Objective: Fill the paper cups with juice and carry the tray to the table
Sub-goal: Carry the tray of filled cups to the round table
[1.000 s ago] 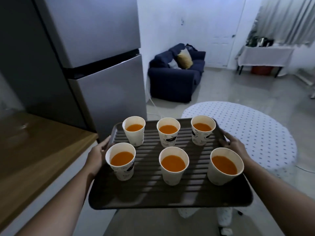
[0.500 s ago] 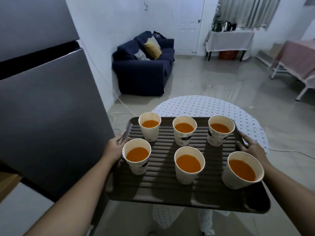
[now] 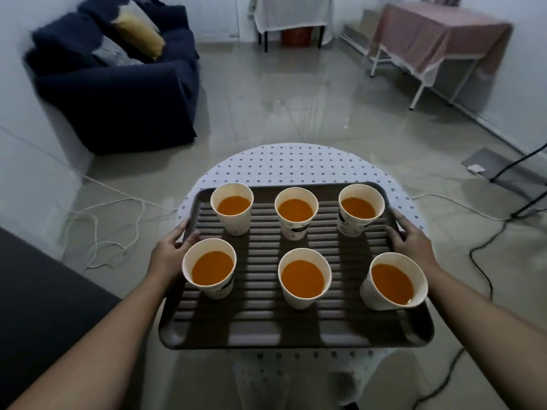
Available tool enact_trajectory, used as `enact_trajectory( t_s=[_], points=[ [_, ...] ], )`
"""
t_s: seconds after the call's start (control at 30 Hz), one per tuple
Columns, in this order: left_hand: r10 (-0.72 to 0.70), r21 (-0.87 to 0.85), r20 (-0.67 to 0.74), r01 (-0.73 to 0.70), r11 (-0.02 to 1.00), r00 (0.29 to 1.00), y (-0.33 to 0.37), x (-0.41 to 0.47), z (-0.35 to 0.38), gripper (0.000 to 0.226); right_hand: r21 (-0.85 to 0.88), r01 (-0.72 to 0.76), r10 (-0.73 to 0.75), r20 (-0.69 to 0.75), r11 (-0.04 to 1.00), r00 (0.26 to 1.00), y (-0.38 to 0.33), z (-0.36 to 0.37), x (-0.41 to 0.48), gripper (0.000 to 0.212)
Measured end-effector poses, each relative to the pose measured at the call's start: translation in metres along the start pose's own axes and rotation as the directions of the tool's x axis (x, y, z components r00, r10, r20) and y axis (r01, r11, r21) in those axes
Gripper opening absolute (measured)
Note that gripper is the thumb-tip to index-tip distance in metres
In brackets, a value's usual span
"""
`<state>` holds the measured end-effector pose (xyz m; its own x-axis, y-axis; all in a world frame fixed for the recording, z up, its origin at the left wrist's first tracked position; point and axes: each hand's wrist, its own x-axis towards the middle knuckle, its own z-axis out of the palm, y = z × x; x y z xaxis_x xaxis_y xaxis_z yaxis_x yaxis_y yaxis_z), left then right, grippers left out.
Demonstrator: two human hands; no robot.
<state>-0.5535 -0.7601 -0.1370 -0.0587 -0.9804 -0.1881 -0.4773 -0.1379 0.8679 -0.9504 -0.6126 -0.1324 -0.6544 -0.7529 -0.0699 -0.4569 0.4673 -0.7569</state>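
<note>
While both arms reach forward, the left hand [image 3: 167, 255] grips the left rim of the dark ribbed plastic tray [image 3: 296, 329], thumb curled over its edge; the right hand [image 3: 414, 244] clasps the right rim likewise; six white paper cups [image 3: 302, 291] of orange juice stand on it in two rows; the tray sits over the round table with a dotted white cloth [image 3: 296, 164]; touching or not, I cannot tell.

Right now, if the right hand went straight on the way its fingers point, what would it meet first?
Likely the far right cup: the right hand grips the tray rim, fingers aimed forward and inward toward it. Depth is unclear.
</note>
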Motion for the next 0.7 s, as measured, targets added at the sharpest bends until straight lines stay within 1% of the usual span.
enact_trajectory(
  t_s=[0.17,0.23,0.33,0.4,0.6,0.7],
  points=[
    [0.002,0.015,0.023,-0.002,1.0,1.0,0.006,0.065,0.03,0.056,-0.009,-0.033,0.033,0.0,0.999,0.999,0.01,0.018,0.058,0.05],
    [0.009,0.033,0.023,-0.01,0.999,1.0,0.007,0.086,0.044,0.055,-0.029,-0.037,0.037,0.005,0.999,0.999,0.014,0.025,0.08,0.05],
    [0.016,0.004,0.047,-0.017,1.0,0.999,0.009,0.114,0.061,0.056,-0.059,-0.042,0.042,0.003,0.997,0.999,0.02,0.033,0.11,0.051],
    [0.02,0.024,0.041,-0.021,0.999,0.999,0.009,0.131,0.072,0.056,-0.085,-0.05,0.051,0.006,0.995,0.999,0.022,0.038,0.128,0.051],
    [0.024,0.056,0.036,-0.026,0.998,0.999,0.011,0.167,0.098,0.056,-0.127,-0.045,0.047,0.014,0.991,0.999,0.029,0.05,0.172,0.051],
    [0.027,0.112,0.012,-0.029,0.993,1.0,0.006,0.176,0.106,0.056,-0.153,-0.049,0.055,0.035,0.987,0.998,0.039,0.059,0.184,0.051]
  ],
)
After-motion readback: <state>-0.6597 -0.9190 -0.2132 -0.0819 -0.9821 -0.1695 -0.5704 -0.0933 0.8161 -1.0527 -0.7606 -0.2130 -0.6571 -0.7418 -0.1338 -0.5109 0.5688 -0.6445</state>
